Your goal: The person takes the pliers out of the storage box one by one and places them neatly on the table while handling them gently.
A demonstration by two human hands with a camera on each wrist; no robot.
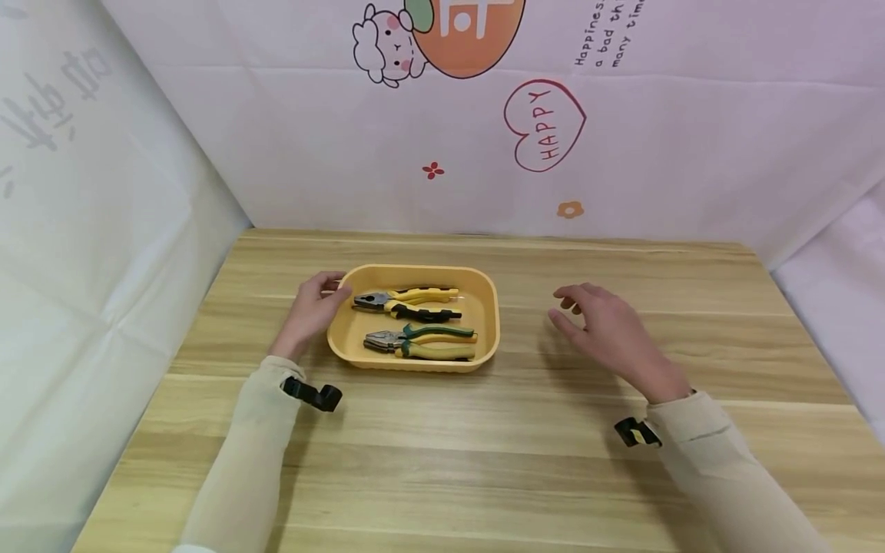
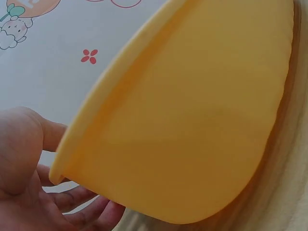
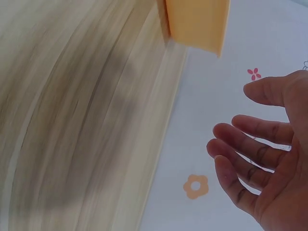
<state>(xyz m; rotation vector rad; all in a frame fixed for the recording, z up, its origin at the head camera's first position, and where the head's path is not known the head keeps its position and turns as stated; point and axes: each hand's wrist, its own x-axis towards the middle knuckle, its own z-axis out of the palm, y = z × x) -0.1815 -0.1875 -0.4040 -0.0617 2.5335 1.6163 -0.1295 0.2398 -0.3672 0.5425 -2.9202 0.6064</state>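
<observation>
A yellow plastic tray (image 1: 415,367) with rounded corners sits on the wooden table. Inside lie two pliers side by side, heads to the left: combination pliers with yellow-and-black handles (image 1: 408,302) behind, and pliers with green-and-yellow handles (image 1: 422,342) in front. My left hand (image 1: 318,305) holds the tray's left end. In the left wrist view its thumb reaches over the rim, and the fingers lie along the outer wall (image 2: 192,120). To the right of the tray, apart from it, my right hand (image 1: 611,334) hovers over the table with loosely bent fingers, holding nothing.
The wood-grain table (image 1: 442,461) ends at a white printed cloth (image 1: 387,146) hanging behind it. Another white cloth (image 1: 117,230) hangs along the left side. A black wrist device (image 1: 313,393) is strapped to the left sleeve, another (image 1: 638,432) to the right.
</observation>
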